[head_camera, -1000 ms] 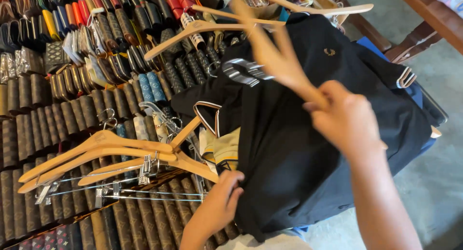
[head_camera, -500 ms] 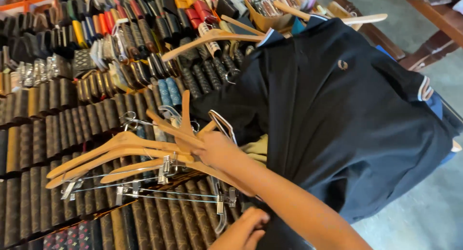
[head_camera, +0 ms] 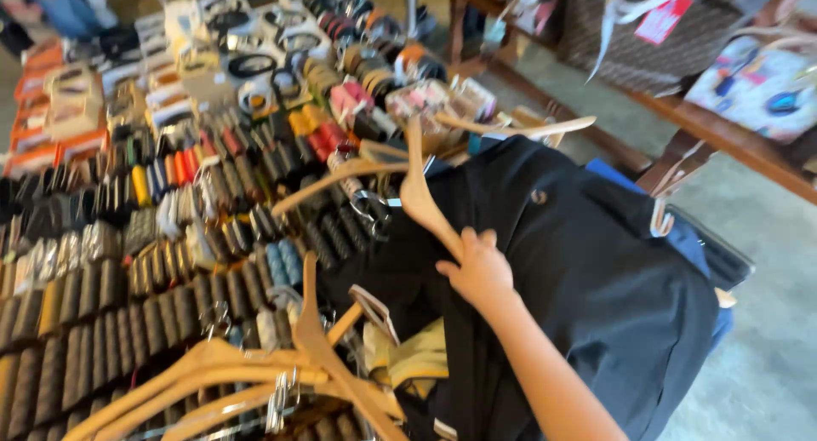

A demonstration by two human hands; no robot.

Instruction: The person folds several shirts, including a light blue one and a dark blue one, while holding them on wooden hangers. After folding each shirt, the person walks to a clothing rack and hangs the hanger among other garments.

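Rows of rolled belts (head_camera: 128, 305) cover the worktop (head_camera: 85, 237) on the left. Beside them lies a black garment (head_camera: 596, 271), draped over a blue one (head_camera: 706, 254). A pile of wooden hangers (head_camera: 255, 377) sits at the near edge. The right hand (head_camera: 478, 271) is curled around the lower end of one wooden hanger (head_camera: 417, 194), which stands tilted above the black garment. The left hand is out of view.
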